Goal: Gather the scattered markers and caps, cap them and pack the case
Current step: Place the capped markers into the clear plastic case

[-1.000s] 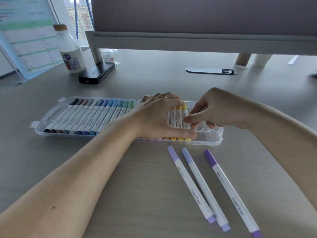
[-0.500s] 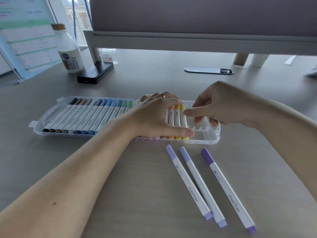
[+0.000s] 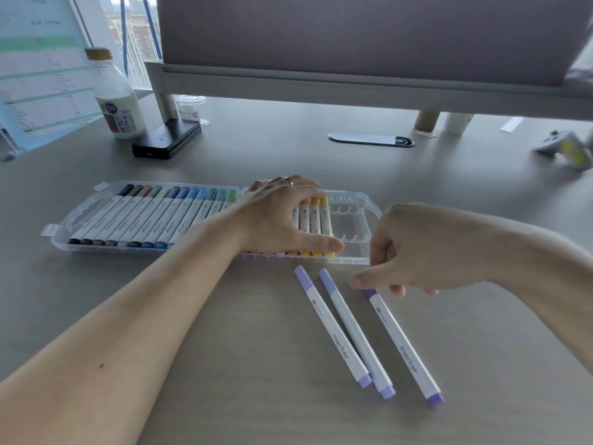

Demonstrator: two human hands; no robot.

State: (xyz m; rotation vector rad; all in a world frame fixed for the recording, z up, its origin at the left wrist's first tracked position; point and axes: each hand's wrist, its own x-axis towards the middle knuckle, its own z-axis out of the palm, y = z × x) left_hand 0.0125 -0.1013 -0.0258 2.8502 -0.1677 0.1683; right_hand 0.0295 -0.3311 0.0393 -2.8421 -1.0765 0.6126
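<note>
On the desk (image 3: 224,332), the right hand (image 3: 426,248) is quitting the case (image 3: 362,220), fingers (image 3: 398,292) curling over the next purple marker (image 3: 401,342) beneath them, grip unclear, while the left hand (image 3: 276,216) is lying flat.

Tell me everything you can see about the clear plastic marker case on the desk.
The marker case is clear moulded plastic, lying open flat on the grey desk as two side-by-side trays, a handle cutout at its left end. The left tray is full of capped markers, dark tones through blues to greens. The right tray holds orange and yellow ones, its rightmost slots empty. The left hand rests across that tray, thumb along the near edge.
</note>
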